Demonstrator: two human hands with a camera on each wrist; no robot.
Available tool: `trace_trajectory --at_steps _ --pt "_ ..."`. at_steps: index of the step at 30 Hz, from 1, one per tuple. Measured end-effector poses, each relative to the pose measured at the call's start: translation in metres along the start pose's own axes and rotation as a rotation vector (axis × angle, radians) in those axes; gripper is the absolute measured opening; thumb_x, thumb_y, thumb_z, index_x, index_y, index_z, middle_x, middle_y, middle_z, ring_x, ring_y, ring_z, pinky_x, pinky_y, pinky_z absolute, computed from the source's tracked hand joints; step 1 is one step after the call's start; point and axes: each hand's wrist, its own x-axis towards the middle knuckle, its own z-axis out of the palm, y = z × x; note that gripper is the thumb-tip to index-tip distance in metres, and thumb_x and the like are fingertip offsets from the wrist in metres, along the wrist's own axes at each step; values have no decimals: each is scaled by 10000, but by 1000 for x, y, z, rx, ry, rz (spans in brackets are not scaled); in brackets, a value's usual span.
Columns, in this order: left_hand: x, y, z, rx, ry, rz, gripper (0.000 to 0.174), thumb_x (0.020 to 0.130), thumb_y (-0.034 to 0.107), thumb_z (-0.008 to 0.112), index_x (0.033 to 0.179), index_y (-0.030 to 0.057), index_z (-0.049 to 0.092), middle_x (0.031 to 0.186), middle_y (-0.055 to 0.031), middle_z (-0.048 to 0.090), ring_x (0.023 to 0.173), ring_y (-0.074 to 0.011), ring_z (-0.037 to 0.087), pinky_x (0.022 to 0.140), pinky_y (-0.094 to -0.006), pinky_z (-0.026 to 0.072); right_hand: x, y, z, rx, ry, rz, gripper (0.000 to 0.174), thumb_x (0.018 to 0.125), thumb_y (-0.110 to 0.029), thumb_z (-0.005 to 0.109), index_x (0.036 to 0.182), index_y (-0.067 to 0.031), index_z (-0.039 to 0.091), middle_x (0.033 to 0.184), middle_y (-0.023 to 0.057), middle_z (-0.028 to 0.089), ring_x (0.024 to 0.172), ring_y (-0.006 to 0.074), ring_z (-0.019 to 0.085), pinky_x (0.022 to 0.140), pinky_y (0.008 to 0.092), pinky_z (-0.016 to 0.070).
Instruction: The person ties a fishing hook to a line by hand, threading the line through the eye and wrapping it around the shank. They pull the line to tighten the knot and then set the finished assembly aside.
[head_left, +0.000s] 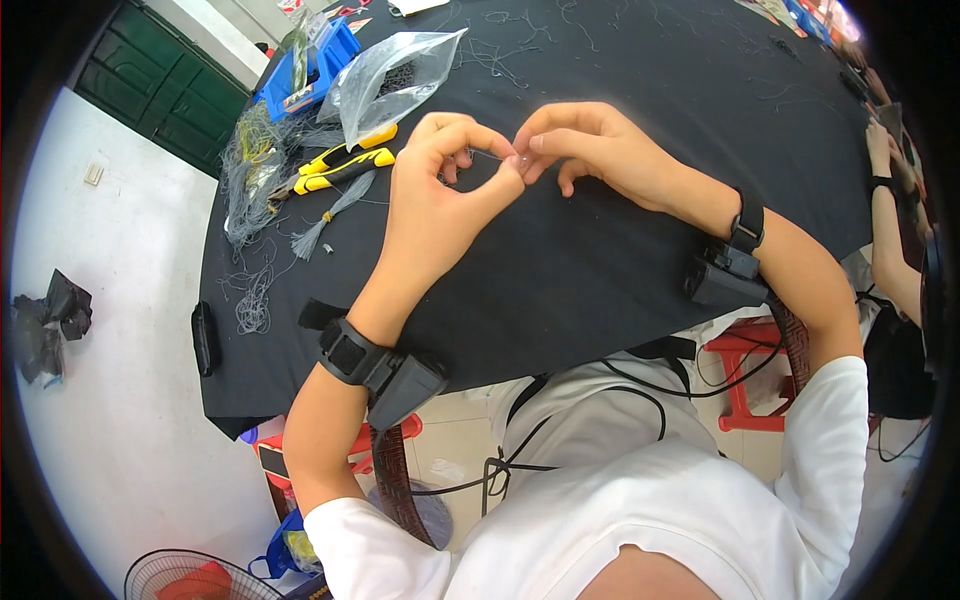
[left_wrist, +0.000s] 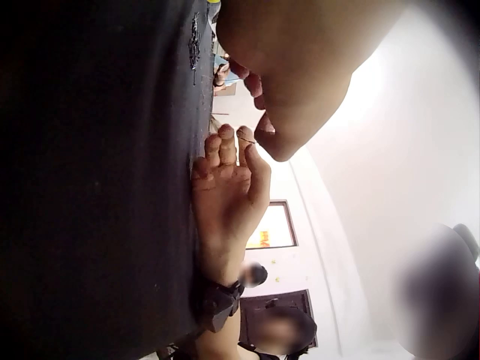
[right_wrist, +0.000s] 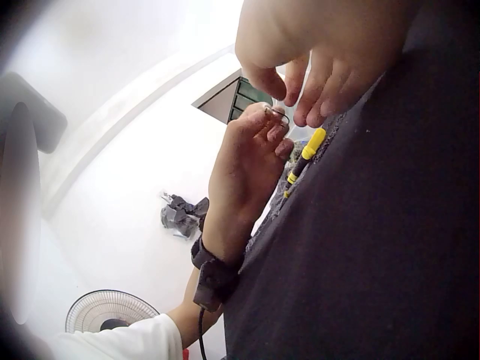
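Observation:
Above the black-covered table [head_left: 600, 290], both hands meet at their fingertips. My left hand [head_left: 440, 190] pinches a thin dark cord [right_wrist: 279, 114] between thumb and forefinger; a small curve of it stands out there in the right wrist view. The right hand [head_left: 610, 150] has thumb and forefinger tips together at the same spot, where a fine line [left_wrist: 248, 140] crosses them in the left wrist view. Its other fingers are loosely bent. Most of the cord is hidden by the fingertips. Just left of the left hand lie yellow-and-black pliers [head_left: 345, 170].
Behind the pliers are a clear plastic bag [head_left: 400, 75] and a blue bin [head_left: 315, 70]. Tangled grey cords [head_left: 250, 170] and a tied bundle of strands [head_left: 335, 215] lie along the left side. Another person's arm [head_left: 885, 220] is at the right edge.

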Motion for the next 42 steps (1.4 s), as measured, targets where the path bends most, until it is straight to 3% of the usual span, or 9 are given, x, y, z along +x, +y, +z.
trace_trajectory --at_steps 6,11,14,15,24,30,33,37,42 --pt "-4 36 2 65 -56 223 184 574 55 696 748 94 650 872 -33 511 703 -135 476 615 -256 398 1 -2 6 598 -251 329 430 971 -291 363 1086 74 560 1083 187 619 986 233 614 828 316 490" --pt "-8 43 7 35 -167 396 230 515 15 707 714 107 637 844 -15 522 702 -149 489 627 -261 361 -6 3 12 896 -560 162 370 976 -233 348 1134 51 524 1165 177 559 1023 219 587 856 319 475" --pt "-6 48 3 97 -241 470 244 490 26 710 693 135 631 799 14 532 702 -161 485 656 -276 346 -7 6 16 868 -453 77 317 965 -204 382 1106 33 539 1120 142 572 1001 203 585 849 305 477" --pt "-7 50 3 103 -251 477 244 487 30 709 687 144 628 786 24 533 708 -164 486 671 -280 344 -12 -8 22 687 -281 137 230 946 -175 441 1049 0 549 956 69 592 842 126 583 735 271 491" --pt "-9 48 6 108 -290 486 231 501 47 712 683 160 625 728 44 530 715 -157 489 710 -284 331 -9 -7 20 663 -188 111 234 933 -174 470 1063 -2 561 959 69 608 843 116 593 747 266 493" --pt "-6 48 2 119 -272 469 236 499 43 708 695 149 631 740 38 541 716 -159 498 710 -290 329 -12 -10 14 219 -149 237 255 934 -179 435 1029 24 556 921 92 617 789 120 608 707 266 508" --pt "-7 46 2 102 -278 478 241 495 41 706 699 147 633 742 37 545 712 -160 502 707 -291 328 -13 -17 8 313 -402 374 263 942 -172 419 1038 36 548 925 123 621 817 156 625 701 289 520" --pt "-8 45 3 104 -325 467 242 491 39 703 695 147 630 746 37 551 701 -161 506 698 -296 330 -16 -1 17 690 -419 287 258 942 -114 396 1090 48 531 1000 160 613 912 229 632 723 323 526" --pt "-7 44 7 166 -241 472 224 500 40 700 683 138 615 724 27 555 686 -164 511 679 -283 329 -13 1 10 589 -410 246 266 928 -107 419 1103 55 534 1045 145 608 964 201 616 789 287 501"
